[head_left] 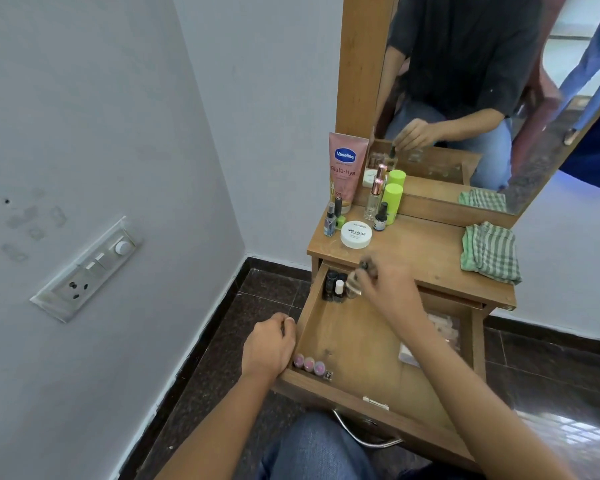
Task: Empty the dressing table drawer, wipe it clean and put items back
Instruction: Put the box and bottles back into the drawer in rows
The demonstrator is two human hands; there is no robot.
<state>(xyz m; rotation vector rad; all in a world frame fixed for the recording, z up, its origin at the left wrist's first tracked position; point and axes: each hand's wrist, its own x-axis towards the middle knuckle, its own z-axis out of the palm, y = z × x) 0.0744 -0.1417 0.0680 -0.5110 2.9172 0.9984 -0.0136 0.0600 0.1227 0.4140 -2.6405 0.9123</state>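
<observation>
The wooden drawer [368, 344] of the dressing table stands pulled open. My right hand [388, 289] reaches into its far left corner and pinches a small dark-capped bottle [362, 268], blurred by motion. Beside it stand a few small nail polish bottles [335, 287]. Three pink-lidded little pots [309, 363] lie along the near left corner. My left hand [269, 344] grips the drawer's left wall with curled fingers. A green checked cloth [490, 252] lies on the table top at the right.
On the table top [413, 244] stand a pink Vaseline tube [345, 168], a white nail polish remover tub [356, 234], a green bottle [394, 202] and small bottles. A mirror [482, 81] rises behind. The wall with a switch panel [90, 268] is at the left.
</observation>
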